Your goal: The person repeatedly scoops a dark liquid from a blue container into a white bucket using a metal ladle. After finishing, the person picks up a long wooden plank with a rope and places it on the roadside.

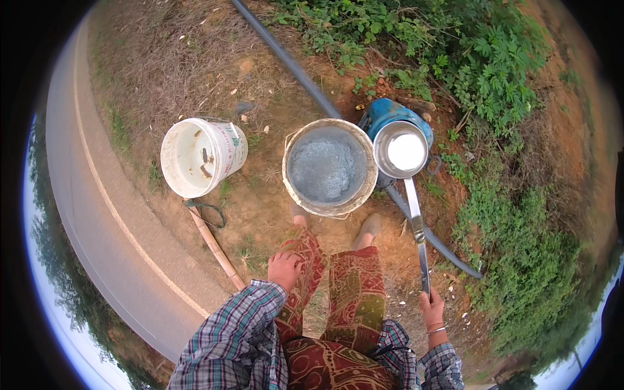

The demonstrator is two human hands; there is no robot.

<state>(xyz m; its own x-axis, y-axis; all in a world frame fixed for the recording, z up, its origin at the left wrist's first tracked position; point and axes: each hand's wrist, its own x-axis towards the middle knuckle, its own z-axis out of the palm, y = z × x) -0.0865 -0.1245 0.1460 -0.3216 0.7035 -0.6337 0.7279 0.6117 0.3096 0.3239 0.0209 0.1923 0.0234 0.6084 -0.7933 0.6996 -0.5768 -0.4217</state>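
Note:
My right hand (432,308) grips the end of the long handle of a stainless-steel dipper (415,214). The dipper's round bowl (383,151) is beside the right rim of a bucket of water (325,168), overlapping it slightly in view. Ripples and bubbles mark the water, which is high in the bucket. My left hand (284,269) rests on my left leg with bent fingers and holds nothing. A second white plastic bucket (187,156) stands to the left, with brown stains or debris inside and no water visible. Behind the dipper bowl, a worn blue object (396,113) is partly hidden.
A dark pipe (287,56) runs across the ground and passes behind the water bucket. A bamboo pole (214,243) with a cord loop (219,219) lies below the white bucket. The paved road (107,224) curves along the left; green shrubs (507,73) grow along the right bank.

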